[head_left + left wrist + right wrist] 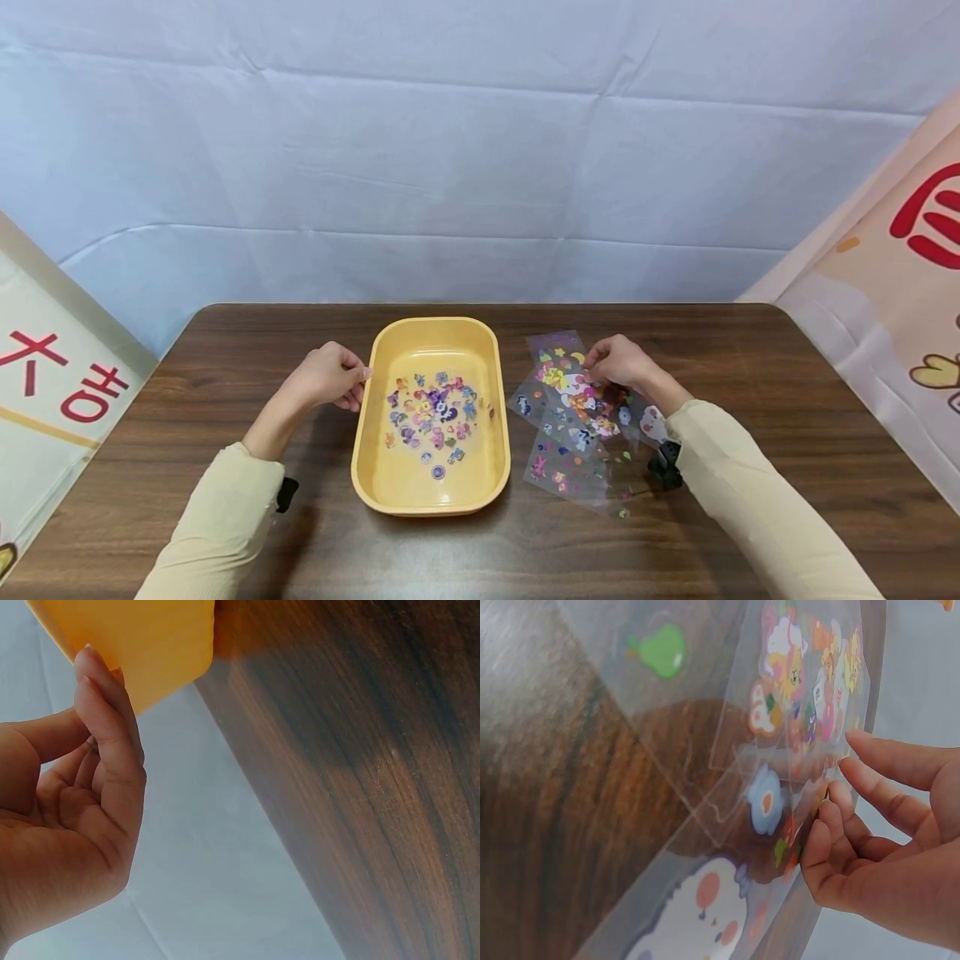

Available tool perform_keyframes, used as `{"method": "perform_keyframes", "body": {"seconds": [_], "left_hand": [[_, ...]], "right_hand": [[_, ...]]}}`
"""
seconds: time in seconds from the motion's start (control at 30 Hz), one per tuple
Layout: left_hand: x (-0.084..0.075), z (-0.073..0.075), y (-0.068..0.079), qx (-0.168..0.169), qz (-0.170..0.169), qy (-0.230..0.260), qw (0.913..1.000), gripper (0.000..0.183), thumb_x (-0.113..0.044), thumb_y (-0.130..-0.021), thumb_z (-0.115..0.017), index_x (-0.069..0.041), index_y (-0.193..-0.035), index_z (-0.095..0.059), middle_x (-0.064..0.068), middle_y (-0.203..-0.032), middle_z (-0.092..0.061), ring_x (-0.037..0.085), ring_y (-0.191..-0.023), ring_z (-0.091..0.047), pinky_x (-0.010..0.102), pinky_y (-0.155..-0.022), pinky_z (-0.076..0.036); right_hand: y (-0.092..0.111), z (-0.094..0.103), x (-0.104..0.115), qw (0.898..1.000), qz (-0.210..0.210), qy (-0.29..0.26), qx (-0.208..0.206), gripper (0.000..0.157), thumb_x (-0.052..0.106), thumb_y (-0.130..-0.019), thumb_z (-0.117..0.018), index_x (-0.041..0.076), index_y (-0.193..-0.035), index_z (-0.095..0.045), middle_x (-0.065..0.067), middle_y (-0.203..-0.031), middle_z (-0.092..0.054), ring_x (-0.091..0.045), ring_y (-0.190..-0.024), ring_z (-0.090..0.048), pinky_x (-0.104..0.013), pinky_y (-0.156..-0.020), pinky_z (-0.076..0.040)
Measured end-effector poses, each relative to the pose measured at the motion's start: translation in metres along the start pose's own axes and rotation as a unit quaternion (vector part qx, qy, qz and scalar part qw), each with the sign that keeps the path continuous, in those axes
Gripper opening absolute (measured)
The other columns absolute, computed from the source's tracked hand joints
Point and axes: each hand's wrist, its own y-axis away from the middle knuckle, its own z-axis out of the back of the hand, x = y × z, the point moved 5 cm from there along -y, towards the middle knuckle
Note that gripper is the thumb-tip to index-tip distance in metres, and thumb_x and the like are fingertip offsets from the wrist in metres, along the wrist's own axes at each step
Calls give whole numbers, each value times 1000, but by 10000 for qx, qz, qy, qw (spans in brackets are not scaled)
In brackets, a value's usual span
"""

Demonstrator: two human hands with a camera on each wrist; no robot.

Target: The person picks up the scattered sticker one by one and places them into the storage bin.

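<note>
A yellow rectangular tray (431, 492) sits left of the table's middle, with many small colourful cartoon stickers (437, 412) spread over its floor. My left hand (330, 377) pinches the tray's left rim; in the left wrist view its fingertips are against the yellow wall. To the right of the tray, several clear sticker sheets (558, 475) overlap in a loose pile. My right hand (621, 363) is over the pile's far side, pinching at a sheet with thumb and forefinger close together. In the right wrist view its other fingers curl beside the sheets, near a blue flower sticker (765, 800).
Everything lies on a dark wood-grain table (465, 558) with rounded far corners. Behind it hangs a pale creased cloth (420, 167). Banners with red characters stand at the left (60, 367) and right. A sheet with a white round-faced character (705, 907) lies nearest my right wrist.
</note>
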Motion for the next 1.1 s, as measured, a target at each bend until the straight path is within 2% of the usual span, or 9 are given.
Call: {"method": "perform_keyframes", "body": {"seconds": [0.47,0.93,1.1], "left_hand": [[-1,1,0,15,-9,-25,10000,23,-9,-94,-50,8,-88,-64,9,-61,-60,15,-52,-61,34,-58,-56],[-1,1,0,-36,42,-98,9999,23,-9,-95,-50,6,-84,-64,8,-60,-59,14,-51,-60,35,-58,-56],[-2,1,1,-41,25,-101,9999,23,-9,-94,-50,6,-84,-64,8,-60,-59,13,-51,-60,34,-58,-56]], "right_hand": [[-3,-1,1,9979,-111,503,-386,10,-3,-76,-64,-5,-86,-61,-14,-79,-59,-21,-63,-53,-30,-55,-47],[-2,-2,2,9982,-15,485,-362,8,-6,-76,-61,-8,-84,-62,-13,-74,-60,-20,-60,-53,-30,-53,-47],[-2,-3,2,9979,-33,518,-382,2,-5,-77,-61,-6,-79,-61,-11,-73,-58,-20,-61,-51,-29,-53,-46]]}}
